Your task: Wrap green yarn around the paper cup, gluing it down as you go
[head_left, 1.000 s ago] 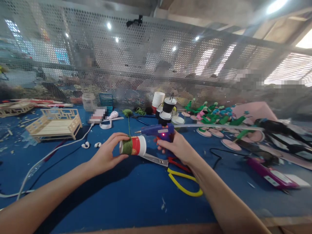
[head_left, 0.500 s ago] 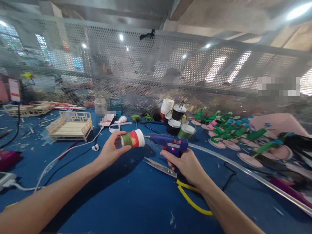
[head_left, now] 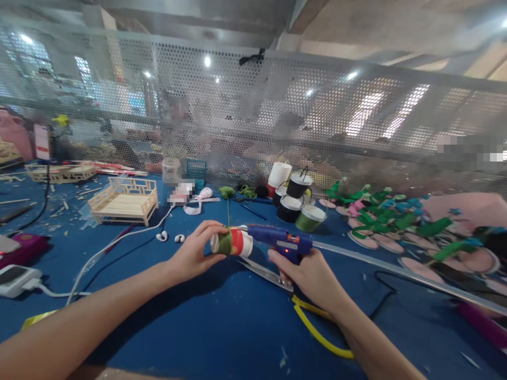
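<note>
My left hand (head_left: 197,253) grips a small paper cup (head_left: 233,242) lying on its side, red and white, with green yarn wound round its base end. A strand of green yarn (head_left: 228,208) runs up from it to a small yarn ball at the back. My right hand (head_left: 307,272) holds a blue hot glue gun (head_left: 282,240) with a red light on. Its nozzle points left and touches the cup's side. A long clear glue stick (head_left: 396,272) trails out behind the gun to the right.
Scissors with yellow handles (head_left: 312,322) lie under my right wrist on the blue table (head_left: 222,327). Several wrapped cups (head_left: 295,203) stand behind. A small wooden bed model (head_left: 124,199) sits at left, pink and green foam pieces (head_left: 388,221) at right. A mesh screen (head_left: 253,116) closes the back.
The cup and the glue gun have come together, so the nozzle now touches the cup's side. The view has shifted left.
</note>
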Demonstrator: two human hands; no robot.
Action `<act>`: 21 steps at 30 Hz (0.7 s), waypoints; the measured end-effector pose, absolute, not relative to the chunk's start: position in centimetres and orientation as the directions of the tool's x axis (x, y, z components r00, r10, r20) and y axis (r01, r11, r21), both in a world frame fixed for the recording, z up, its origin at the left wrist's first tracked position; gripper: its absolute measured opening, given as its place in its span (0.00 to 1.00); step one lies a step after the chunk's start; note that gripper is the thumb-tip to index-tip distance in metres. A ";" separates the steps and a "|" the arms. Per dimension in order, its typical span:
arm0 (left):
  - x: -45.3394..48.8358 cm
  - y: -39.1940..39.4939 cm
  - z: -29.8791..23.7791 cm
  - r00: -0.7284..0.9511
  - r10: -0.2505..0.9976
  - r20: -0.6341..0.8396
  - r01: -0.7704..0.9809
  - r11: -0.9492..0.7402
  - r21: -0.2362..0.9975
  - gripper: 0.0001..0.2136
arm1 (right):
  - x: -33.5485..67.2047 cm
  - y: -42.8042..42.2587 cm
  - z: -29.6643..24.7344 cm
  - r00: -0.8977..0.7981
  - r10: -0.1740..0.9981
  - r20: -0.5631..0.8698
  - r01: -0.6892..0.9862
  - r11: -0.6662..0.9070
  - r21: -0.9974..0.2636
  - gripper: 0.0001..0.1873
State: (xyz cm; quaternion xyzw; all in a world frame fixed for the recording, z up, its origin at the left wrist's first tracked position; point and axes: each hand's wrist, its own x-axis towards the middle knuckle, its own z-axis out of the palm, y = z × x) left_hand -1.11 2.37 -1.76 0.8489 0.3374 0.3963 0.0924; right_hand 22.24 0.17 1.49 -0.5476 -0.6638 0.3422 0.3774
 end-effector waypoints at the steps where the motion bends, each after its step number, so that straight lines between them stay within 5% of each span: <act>1: -1.1 2.4 -1.8 0.461 0.644 0.610 0.499 -0.757 0.422 0.18 | 22.2 0.1 1.6 -0.126 0.983 0.132 0.484 0.177 -0.857 0.14; 13: -1.1 2.3 -1.7 0.486 0.642 0.593 0.506 -0.760 0.409 0.18 | 22.2 0.1 2.0 -0.164 0.938 0.307 0.547 0.345 -0.763 0.08; 21: -1.1 2.1 -1.4 0.509 0.619 0.598 0.500 -0.778 0.380 0.18 | 22.6 -0.3 2.5 -0.208 0.941 0.268 0.556 0.339 -0.759 0.10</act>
